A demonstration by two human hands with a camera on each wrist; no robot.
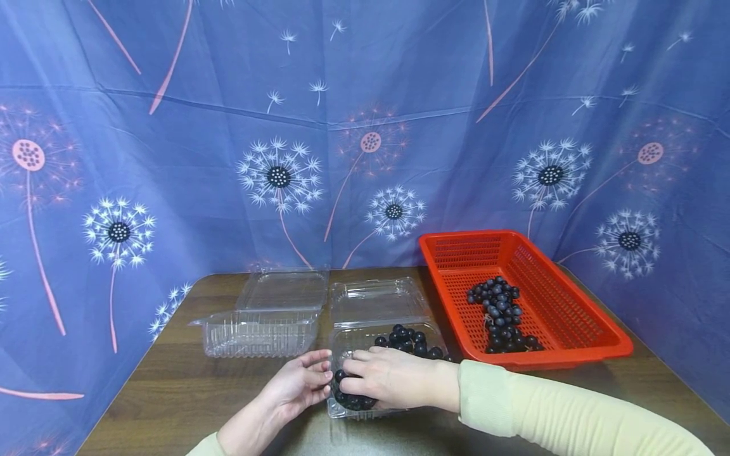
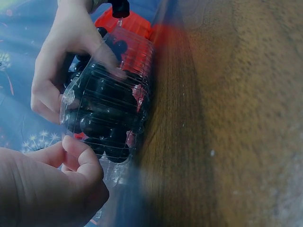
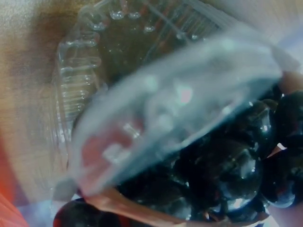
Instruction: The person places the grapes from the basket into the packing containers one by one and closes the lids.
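A clear plastic clamshell box (image 1: 336, 413) stands at the front middle of the table, its lid (image 1: 379, 301) laid back. Inside lies a bunch of dark grapes (image 1: 406, 339), seen through the ribbed wall in the left wrist view. My right hand (image 1: 393, 378) reaches into the box and grips the grapes, thumb on the near side and fingers on the far side. At the box's left edge, my left hand (image 1: 299, 386) pinches the rim between thumb and forefinger (image 2: 78, 153). Close up, glossy grapes (image 3: 227, 175) fill the lower right wrist view, partly behind a blurred plastic edge.
A red perforated basket (image 1: 576, 304) at the right holds another bunch of dark grapes (image 1: 499, 310). Left of the box stands a second open clamshell box (image 1: 259, 335) with no fruit in it. A blue dandelion-print cloth (image 1: 199, 158) hangs behind the wooden table (image 1: 154, 405).
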